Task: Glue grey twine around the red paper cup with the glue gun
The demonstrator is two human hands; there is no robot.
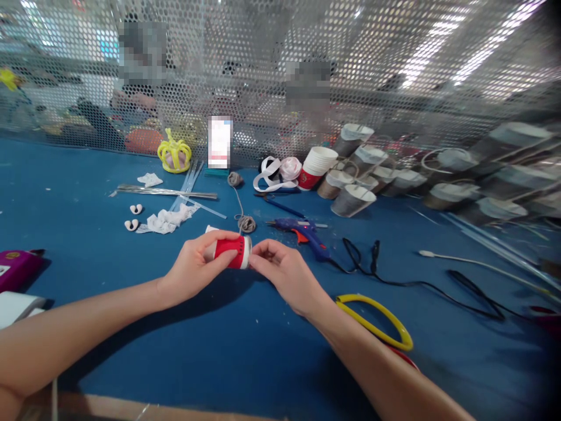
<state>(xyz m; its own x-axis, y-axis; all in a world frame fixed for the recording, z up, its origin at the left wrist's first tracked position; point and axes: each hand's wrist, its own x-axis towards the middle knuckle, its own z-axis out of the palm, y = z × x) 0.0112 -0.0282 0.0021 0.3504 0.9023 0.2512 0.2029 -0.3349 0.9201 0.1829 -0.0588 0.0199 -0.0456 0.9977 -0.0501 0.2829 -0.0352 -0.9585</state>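
Paper cup [241, 251]: left of glue gun [304, 230], on its side, gripped by left hand [196, 264]; right hand [283, 270] at its end, grip unclear. Risk: over-squeezing could dent the wall.

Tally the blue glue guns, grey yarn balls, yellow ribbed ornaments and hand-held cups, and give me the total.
Blue glue gun: 1
Grey yarn balls: 2
Yellow ribbed ornament: 1
Hand-held cup: 1
Total: 5
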